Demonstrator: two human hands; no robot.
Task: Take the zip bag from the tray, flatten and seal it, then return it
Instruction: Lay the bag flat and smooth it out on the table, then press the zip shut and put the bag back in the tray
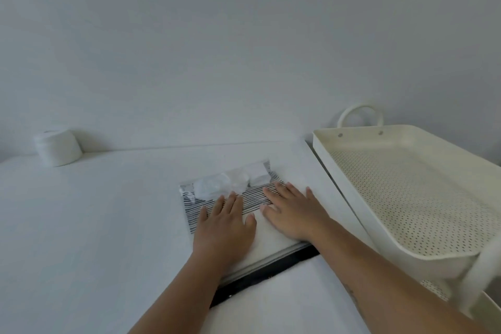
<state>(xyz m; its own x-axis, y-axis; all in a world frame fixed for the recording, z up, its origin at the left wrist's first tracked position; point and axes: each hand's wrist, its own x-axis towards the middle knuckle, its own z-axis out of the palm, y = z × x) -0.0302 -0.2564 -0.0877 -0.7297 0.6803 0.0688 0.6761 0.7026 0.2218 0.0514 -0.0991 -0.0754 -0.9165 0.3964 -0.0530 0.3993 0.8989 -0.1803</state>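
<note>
Zip bag [260, 241] is lying flat on the white counter [95, 225], out of the tray, with its black zip strip [271, 276] along the near edge. Inside, a black-and-white striped fabric [254, 199] is showing, and crumpled clear plastic packets [225, 184] are bunching at the far end.

Left hand [225, 228] is pressing palm-down on the bag's left half, fingers extended and nearly together; grip not closing on anything. Right hand [292, 214] is pressing palm-down on the right half, fingers spread apart and flat; likewise nothing is being clasped. The two hands are sitting just beside each other, thumbs nearly meeting over the middle of the bag.

Cream perforated tray [352, 198] with looped handles is standing to the right of the bag, its near wall just beside the bag's right edge. A white roll [57, 147] is sitting well apart at the far left of the counter, against the wall.
</note>
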